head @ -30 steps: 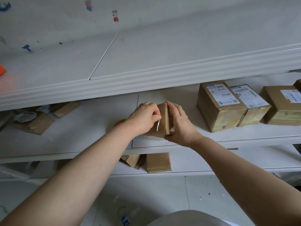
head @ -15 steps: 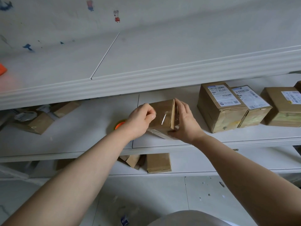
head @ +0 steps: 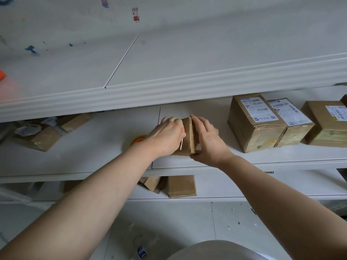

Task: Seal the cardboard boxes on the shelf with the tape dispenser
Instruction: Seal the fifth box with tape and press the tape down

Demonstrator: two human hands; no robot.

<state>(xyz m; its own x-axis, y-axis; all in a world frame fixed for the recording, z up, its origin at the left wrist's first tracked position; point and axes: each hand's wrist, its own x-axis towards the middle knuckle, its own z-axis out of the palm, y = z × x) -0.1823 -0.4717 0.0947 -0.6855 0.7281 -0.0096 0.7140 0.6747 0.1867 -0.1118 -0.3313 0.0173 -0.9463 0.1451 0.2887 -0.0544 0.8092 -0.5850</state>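
We've got a plain brown box (head: 187, 137), a white shelf (head: 84, 156), white labels (head: 258, 111) with black barcodes, orange on the tape dispenser (head: 139, 140).

White shelving (head: 187, 85) stands against a pale wall (head: 56, 15) with cartoon stickers (head: 136, 15), above a grey tiled floor (head: 169, 220)
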